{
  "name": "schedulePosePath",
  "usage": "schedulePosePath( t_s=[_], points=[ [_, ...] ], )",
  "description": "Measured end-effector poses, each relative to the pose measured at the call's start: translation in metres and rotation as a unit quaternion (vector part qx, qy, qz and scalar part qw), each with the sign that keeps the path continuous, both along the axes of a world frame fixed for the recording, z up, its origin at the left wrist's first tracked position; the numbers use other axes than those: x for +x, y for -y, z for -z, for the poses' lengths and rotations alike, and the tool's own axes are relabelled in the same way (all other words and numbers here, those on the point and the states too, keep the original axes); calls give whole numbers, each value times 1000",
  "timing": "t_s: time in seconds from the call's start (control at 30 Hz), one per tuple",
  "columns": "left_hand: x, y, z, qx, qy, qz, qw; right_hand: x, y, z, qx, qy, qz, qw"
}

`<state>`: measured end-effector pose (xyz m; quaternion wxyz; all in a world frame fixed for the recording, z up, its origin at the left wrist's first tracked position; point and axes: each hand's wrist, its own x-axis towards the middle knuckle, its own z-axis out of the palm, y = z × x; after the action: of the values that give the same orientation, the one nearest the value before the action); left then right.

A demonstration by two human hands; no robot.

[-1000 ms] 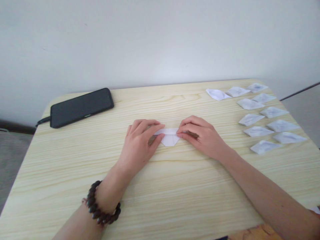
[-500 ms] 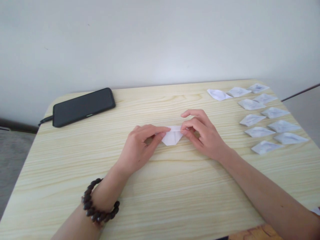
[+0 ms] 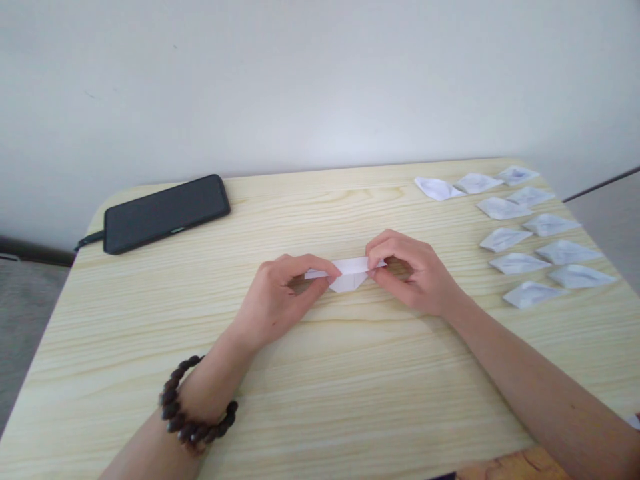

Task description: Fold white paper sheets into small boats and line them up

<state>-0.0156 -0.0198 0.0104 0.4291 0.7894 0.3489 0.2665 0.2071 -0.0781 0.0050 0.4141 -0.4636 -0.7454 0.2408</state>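
Between my hands is a small piece of folded white paper (image 3: 350, 268), with a long flat strip along its top and a narrower, slanted-sided part below. My left hand (image 3: 283, 290) pinches its left end between thumb and index finger. On the other side, my right hand (image 3: 413, 273) grips the right end between thumb and fingers. Parts of both paper ends are covered by the fingertips. Several folded white paper boats (image 3: 530, 293) lie in rows to the right of my right hand.
A black phone (image 3: 167, 213) with a cable plugged into its end lies at the table's back left. The light wooden table (image 3: 320, 400) meets a white wall (image 3: 320, 87) behind. A brown patterned item (image 3: 515, 465) shows at the front edge.
The paper's top strip now shows wider and longer, and less of the lower part is visible. My right hand's raised index finger has come down onto the paper.
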Motion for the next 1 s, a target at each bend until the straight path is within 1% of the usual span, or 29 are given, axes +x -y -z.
schedulePosePath(
  t_s=[0.1, 0.2, 0.43, 0.57, 0.67, 0.77, 0.83, 0.9, 1.0],
  points=[
    [1, 1, -5, 15, -12, 15, 1000, 0, -1, -2, 14, 6, 4, 1000],
    [2, 0, -10, 10, -18, 31, 999, 0, 0, -1, 20, 0, 16, 1000],
    [4, -1, -5, -37, -20, 5, 999, 0, 0, -2, 19, -5, 9, 1000],
    [3, -1, -6, -46, -20, 3, 999, -1, -1, 0, 18, 7, 11, 1000],
    [3, -1, -7, -27, -22, 26, 999, -1, 0, 1, 22, 19, 4, 1000],
    [3, -1, -7, 30, -48, 46, 997, -2, 0, 1, 24, 24, 1, 999],
    [3, 0, -5, 57, -63, 47, 995, -2, 0, 1, 25, 23, -1, 999],
    [3, 1, -4, 54, -54, 38, 996, -2, 0, 0, 28, 21, -2, 999],
    [2, 2, -2, 23, -4, 14, 1000, -2, 0, -1, 32, 15, -4, 999]
  ],
)
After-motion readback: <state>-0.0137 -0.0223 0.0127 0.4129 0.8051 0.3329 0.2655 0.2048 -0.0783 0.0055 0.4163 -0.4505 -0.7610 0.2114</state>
